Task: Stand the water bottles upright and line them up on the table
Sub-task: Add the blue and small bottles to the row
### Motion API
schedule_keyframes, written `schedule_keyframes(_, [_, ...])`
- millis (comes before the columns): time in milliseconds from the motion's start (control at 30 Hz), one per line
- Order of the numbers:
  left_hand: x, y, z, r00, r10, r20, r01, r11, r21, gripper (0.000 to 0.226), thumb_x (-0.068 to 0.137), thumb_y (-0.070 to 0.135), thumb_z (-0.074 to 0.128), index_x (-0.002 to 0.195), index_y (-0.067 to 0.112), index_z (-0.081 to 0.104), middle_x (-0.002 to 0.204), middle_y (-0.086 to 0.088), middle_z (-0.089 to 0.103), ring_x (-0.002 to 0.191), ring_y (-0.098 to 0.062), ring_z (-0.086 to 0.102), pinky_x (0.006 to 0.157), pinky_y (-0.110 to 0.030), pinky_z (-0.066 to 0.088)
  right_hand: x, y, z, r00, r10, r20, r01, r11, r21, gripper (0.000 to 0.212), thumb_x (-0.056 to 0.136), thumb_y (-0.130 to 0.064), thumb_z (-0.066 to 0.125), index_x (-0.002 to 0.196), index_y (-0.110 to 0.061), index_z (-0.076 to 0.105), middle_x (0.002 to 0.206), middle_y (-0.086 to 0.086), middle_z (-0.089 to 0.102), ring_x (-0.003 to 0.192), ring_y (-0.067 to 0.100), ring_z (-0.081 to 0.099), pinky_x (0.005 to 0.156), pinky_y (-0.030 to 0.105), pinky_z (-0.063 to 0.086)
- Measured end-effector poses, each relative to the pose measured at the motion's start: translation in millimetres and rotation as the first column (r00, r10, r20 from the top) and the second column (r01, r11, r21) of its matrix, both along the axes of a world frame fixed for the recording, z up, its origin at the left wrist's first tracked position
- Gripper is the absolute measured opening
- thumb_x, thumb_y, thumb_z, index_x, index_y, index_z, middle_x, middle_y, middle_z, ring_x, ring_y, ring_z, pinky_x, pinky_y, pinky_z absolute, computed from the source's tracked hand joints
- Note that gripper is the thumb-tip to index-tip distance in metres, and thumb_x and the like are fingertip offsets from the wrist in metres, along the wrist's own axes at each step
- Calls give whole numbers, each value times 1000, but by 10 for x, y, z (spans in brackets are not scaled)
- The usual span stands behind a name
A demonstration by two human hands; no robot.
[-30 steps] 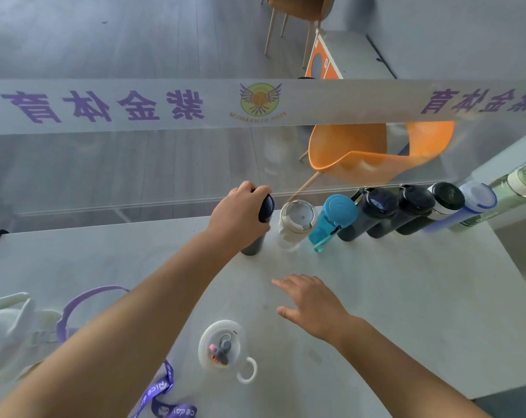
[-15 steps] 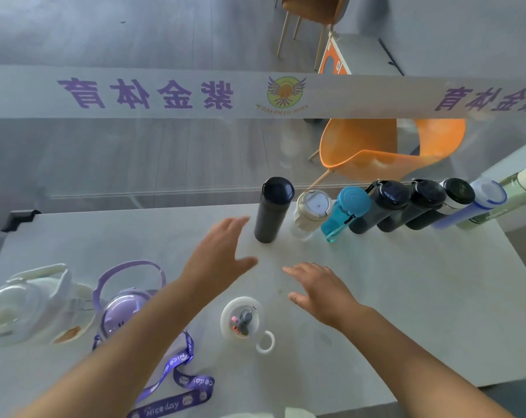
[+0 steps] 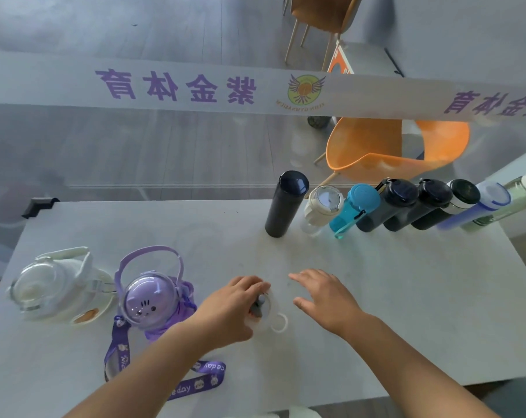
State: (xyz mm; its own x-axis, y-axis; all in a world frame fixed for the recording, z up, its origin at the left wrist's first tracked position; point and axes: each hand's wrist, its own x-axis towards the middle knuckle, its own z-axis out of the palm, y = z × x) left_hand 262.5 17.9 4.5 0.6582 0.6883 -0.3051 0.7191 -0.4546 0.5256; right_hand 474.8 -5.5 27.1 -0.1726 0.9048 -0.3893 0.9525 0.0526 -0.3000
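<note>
**Two hands over a small bottle, a row of bottles along the table's far edge**

A pale grey table (image 3: 376,297) is seen from above, from the person's own viewpoint. Along its far edge, toward the far right corner, eight bottles stand upright in a close line. From the left they are a dark navy flask (image 3: 286,205), a cream-lidded clear bottle (image 3: 322,208), a teal bottle (image 3: 353,211), two black bottles (image 3: 388,206) (image 3: 418,206), a white bottle with a black cap (image 3: 454,203), a blue bottle (image 3: 482,206) and a pale green bottle (image 3: 515,200) at the right end.

Near the middle of the table, closer to the near edge, the left hand (image 3: 228,306) reaches onto a small clear bottle with a white ring handle (image 3: 270,312). Its fingers curl over the lid; whether they grip it firmly cannot be told. The right hand (image 3: 325,297) hovers just to the right of that bottle, palm down, fingers loosely spread and holding nothing.

Toward the left edge sit two round bottles side by side: a white-and-clear one (image 3: 53,288) and a purple cat-face bottle (image 3: 150,297) with its handle raised. A purple printed strap (image 3: 195,384) trails from it toward the near edge.
</note>
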Motion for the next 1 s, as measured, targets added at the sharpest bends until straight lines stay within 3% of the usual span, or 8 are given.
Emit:
schedule_keyframes(200, [-3, 314, 5, 935, 343, 87, -352, 928, 126, 65, 64, 25, 65, 125, 22, 43, 123, 2, 47, 110, -21, 44, 84, -26, 41, 47, -10, 49, 1000, 6, -4, -6, 1000, 11, 48, 93, -33, 50, 139, -26, 36, 138, -3, 45, 126, 13, 39, 105, 26, 29])
schedule_keyframes(333, [60, 711, 109, 841, 533, 91, -541, 830, 135, 75, 65, 29, 72, 131, 19, 38, 126, -2, 44, 114, -23, 41, 88, -32, 41, 66, 30, 60, 1000, 8, 5, -8, 1000, 17, 47, 94, -33, 49, 139, -28, 35, 138, -4, 44, 126, 12, 39, 105, 24, 30])
schedule_keyframes(467, [180, 1019, 98, 750, 651, 117, -661, 746, 83, 62, 63, 33, 73, 117, 19, 46, 115, -3, 47, 104, -22, 44, 76, -29, 38, 125, 96, 49, 1000, 20, 2, -20, 1000, 16, 47, 94, -33, 49, 139, -29, 35, 139, -5, 44, 125, 12, 39, 104, 24, 30])
schedule_keyframes(700, [426, 1224, 33, 566, 808, 165, -821, 571, 20, 53, 65, 36, 70, 107, 11, 51, 109, -8, 51, 103, -27, 47, 78, -32, 39, 292, 236, 47, 999, 40, -20, -40, 999, 25, 45, 93, -33, 49, 136, -27, 39, 135, -6, 47, 123, 10, 40, 103, 23, 29])
schedule_keyframes(1000, [577, 1306, -62, 491, 857, 154, -871, 487, 70, 77, 62, 47, 78, 117, 4, 44, 115, -13, 46, 111, -30, 40, 95, -37, 37, 402, 371, 37, 999, 52, -9, -52, 999, -5, 45, 94, -33, 49, 137, -28, 38, 138, -7, 44, 126, 9, 37, 105, 24, 28])
